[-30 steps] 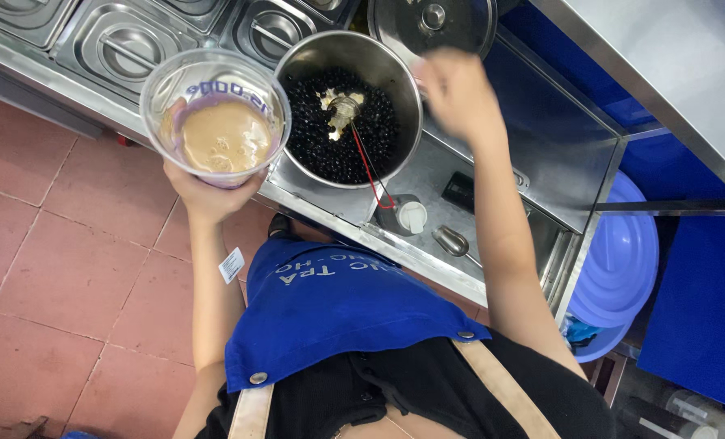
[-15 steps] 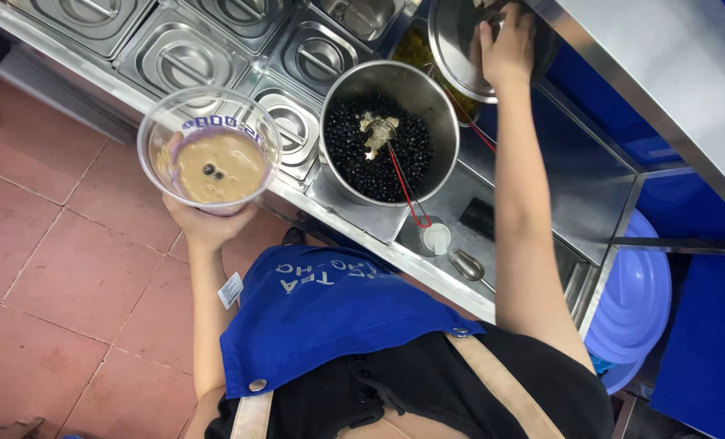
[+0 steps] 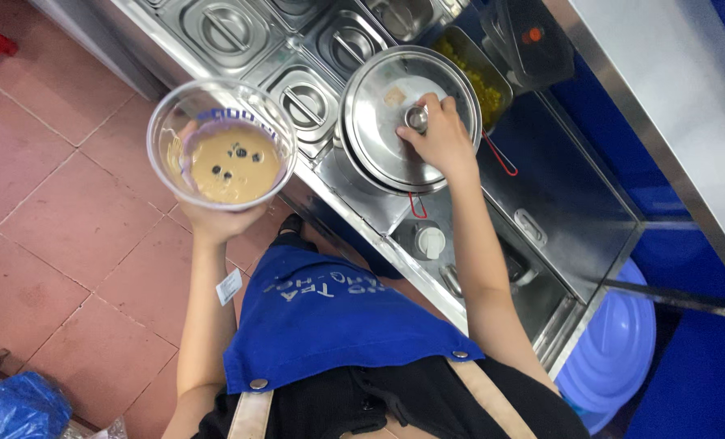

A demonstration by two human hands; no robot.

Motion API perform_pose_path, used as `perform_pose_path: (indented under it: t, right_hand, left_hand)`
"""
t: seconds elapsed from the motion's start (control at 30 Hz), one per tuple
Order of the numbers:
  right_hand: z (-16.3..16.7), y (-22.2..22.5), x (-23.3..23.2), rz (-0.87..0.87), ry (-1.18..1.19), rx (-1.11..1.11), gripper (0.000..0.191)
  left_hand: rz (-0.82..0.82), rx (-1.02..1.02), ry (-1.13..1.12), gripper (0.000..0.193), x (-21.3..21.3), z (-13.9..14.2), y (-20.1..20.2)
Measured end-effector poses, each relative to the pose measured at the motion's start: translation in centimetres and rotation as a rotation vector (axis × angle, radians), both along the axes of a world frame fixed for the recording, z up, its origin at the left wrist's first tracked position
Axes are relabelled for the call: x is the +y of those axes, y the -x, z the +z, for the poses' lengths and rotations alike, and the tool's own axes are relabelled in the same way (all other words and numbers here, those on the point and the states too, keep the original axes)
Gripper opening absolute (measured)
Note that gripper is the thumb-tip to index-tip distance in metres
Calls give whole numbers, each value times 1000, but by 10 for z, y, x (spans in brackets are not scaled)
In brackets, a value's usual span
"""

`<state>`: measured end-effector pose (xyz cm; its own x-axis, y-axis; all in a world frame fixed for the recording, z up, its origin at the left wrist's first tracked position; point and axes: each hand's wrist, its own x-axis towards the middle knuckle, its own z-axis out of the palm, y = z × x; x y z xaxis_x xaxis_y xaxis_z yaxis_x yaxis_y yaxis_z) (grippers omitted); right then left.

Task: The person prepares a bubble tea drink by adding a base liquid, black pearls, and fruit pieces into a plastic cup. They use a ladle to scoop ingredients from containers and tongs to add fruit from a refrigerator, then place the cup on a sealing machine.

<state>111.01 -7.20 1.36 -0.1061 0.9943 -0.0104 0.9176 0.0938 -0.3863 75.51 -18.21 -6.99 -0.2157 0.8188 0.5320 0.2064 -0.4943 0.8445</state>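
Steel counter [image 3: 362,232] is running over red tiles. We're cupping the open cup [image 3: 222,145] of sloshy milk tea from below in our left hand [image 3: 216,219], probably soft-walled, while our right hand [image 3: 440,138] is pinching the knob of the stiff, slick lid [image 3: 379,122] on the pot.

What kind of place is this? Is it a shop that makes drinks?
Probably a drink shop's counter. The left hand holds a clear plastic cup of beige drink with dark pearls, the right hand grips a round steel pot lid, and lidded steel topping tubs line the counter.
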Motion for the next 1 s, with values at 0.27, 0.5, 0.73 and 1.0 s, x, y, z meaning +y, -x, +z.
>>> perform_pose_path:
  t: [0.27,0.5,0.73,1.0]
  right_hand:
    - [25,73,-64,155,-37,561,63]
    - [-78,162,17,442,520,1096,30]
    - [-154,223,130,23,168,985,28]
    - [-154,311,190,-146,-29,717,22]
  left_hand:
    - [105,-73,90,116,-20,-2,19]
    - [231,-81,-68,109,43,28,82]
    - [76,-173,-130,104,126,79,168]
    - [37,-50,-146,105,199,116,266]
